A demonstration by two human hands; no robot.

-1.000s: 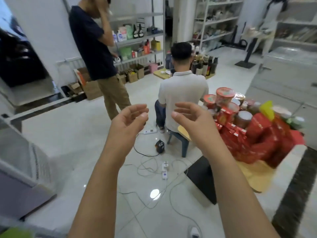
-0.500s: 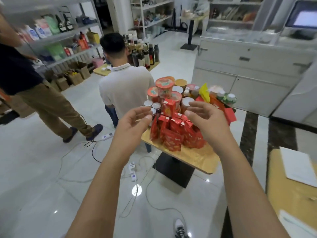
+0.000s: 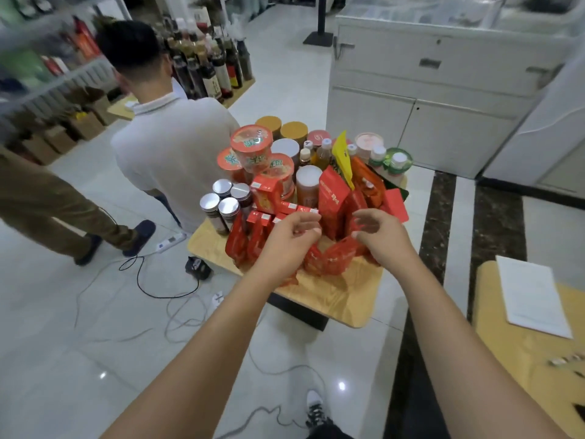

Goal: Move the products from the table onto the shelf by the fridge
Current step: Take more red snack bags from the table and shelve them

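Neither hand holds anything: left hand (image 3: 289, 239) and right hand (image 3: 381, 237) hover, fingers loosely curled, over the red packets (image 3: 332, 259) near the edge of the table (image 3: 342, 301). A hasty grab could topple neighbours or the stacked cups (image 3: 251, 147) behind.

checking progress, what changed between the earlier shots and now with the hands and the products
The left hand and right hand went from mid-air down to the red packets on the table; whether either grips one is unclear. The products stay piled there.
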